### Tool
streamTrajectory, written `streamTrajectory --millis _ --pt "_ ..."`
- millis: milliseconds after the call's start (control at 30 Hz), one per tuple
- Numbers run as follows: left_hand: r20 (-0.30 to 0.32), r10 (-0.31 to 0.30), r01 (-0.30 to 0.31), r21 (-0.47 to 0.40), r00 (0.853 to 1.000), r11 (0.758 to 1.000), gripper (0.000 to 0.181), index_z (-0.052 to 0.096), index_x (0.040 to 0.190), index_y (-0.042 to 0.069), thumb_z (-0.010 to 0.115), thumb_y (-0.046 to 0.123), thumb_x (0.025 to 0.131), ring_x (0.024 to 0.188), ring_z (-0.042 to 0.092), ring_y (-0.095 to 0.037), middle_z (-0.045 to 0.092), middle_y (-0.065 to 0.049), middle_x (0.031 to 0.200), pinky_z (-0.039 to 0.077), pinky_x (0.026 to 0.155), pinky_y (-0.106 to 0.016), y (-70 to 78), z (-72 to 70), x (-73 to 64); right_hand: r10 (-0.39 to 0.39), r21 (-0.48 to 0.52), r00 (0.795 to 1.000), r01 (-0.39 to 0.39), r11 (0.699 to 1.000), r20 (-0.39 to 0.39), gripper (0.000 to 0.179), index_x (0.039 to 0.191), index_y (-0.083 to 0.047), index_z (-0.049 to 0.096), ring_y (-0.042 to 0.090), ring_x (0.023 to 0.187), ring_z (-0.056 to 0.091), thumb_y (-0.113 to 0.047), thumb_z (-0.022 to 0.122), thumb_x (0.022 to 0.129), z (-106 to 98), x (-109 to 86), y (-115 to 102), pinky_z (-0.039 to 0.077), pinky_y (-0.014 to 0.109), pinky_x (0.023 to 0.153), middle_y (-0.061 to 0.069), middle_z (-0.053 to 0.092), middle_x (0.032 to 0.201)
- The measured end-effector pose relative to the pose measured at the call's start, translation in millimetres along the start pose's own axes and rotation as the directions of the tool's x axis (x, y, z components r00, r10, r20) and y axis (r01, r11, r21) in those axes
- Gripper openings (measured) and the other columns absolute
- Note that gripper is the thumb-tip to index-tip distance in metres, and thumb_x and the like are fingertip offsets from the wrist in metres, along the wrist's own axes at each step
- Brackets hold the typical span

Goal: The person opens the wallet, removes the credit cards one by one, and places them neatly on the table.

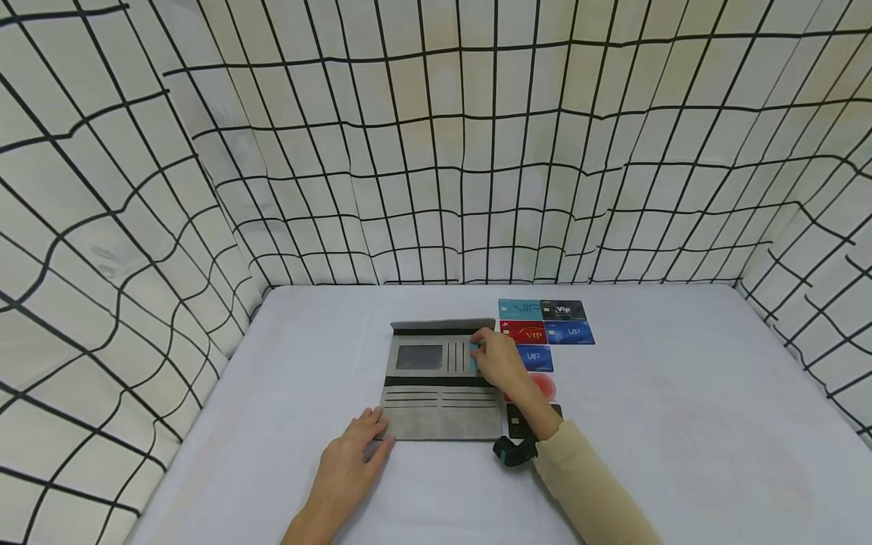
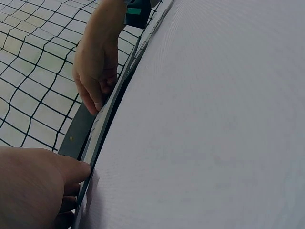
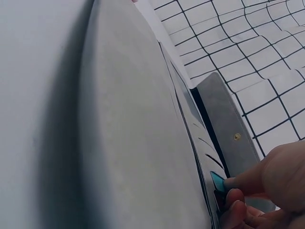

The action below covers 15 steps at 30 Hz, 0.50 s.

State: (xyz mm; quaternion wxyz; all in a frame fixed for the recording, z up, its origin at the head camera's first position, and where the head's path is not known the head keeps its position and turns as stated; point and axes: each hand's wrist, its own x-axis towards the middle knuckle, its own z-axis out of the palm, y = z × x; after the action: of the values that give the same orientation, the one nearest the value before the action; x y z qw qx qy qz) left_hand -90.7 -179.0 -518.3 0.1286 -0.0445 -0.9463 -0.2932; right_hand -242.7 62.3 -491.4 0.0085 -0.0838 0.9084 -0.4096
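A grey wallet [image 1: 443, 424] lies unfolded on the white table, with slit pockets, a dark window and a snap on its raised flap [image 3: 224, 119]. My right hand [image 1: 500, 359] is at the wallet's upper right, pinching a teal card [image 3: 218, 181] between thumb and fingers. Part of that card sits in the slot at the wallet's right edge; the fingers cover some of it. My left hand [image 1: 350, 462] rests against the lower left corner of the wallet, its fingers along the left side and the thumb by the bottom edge.
Right of the wallet lie several cards, among them a teal card [image 1: 520, 309], a black card [image 1: 562, 309], a red card [image 1: 523, 332] and a blue card [image 1: 570, 332]. My right forearm partly covers the nearer ones. Black wire grid [image 1: 463, 151] stands around the table's back and sides.
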Motion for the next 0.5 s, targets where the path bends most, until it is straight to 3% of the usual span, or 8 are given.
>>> streamTrajectory --millis 267,500 --pt "-0.016 0.022 -0.022 -0.002 1.0 1.0 0.032 0.072 0.115 -0.002 0.078 0.015 0.088 0.128 0.061 -0.034 0.066 -0.019 0.131 0.046 0.109 -0.048 -1.5 1.1 -0.6 0.016 0.014 1.0 -0.016 1.0 -0.009 0.025 0.119 0.003 0.066 0.018 0.072 0.062 -0.006 0.064 0.096 1.5 0.4 -0.2 0.056 0.024 0.06 0.016 0.072 0.098" --pt "-0.025 0.023 -0.023 0.004 0.999 1.0 0.032 0.072 0.114 -0.002 0.078 0.015 0.087 0.127 0.061 -0.033 0.067 -0.018 0.13 0.046 0.11 -0.048 -1.2 0.9 -0.3 0.053 0.022 0.999 -0.052 0.998 -0.01 0.023 0.118 0.003 0.064 0.018 0.071 0.06 -0.007 0.064 0.097 1.5 -0.1 -1.0 0.056 0.024 0.061 0.014 0.069 0.092"
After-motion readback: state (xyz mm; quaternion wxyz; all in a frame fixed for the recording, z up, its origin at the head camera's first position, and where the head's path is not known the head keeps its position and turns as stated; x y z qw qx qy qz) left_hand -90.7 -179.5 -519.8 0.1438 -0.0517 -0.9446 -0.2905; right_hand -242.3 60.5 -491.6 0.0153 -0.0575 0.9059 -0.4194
